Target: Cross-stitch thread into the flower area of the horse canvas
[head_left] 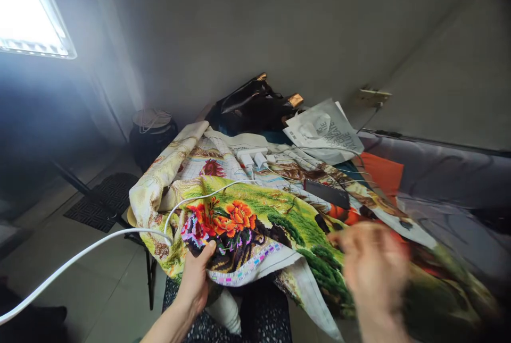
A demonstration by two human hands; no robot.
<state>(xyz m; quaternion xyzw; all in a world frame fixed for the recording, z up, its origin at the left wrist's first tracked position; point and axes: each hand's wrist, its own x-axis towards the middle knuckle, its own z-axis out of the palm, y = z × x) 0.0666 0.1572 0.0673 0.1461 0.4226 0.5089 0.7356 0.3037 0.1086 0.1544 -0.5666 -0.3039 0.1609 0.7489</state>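
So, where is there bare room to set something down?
Floor tiles between the black mat and table leg look bare; green embroidered cloth between orange flowers and phone has nothing on it. Around the white chargers and printed bag, it is crowded.

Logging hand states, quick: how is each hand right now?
Left hand: closed on the embroidered cloth, near its edge.
Right hand: blurred; cannot tell whether it is open or holding anything.

A phone point(326, 194) lies on the cloth point(275, 210), before a bag point(329, 133).
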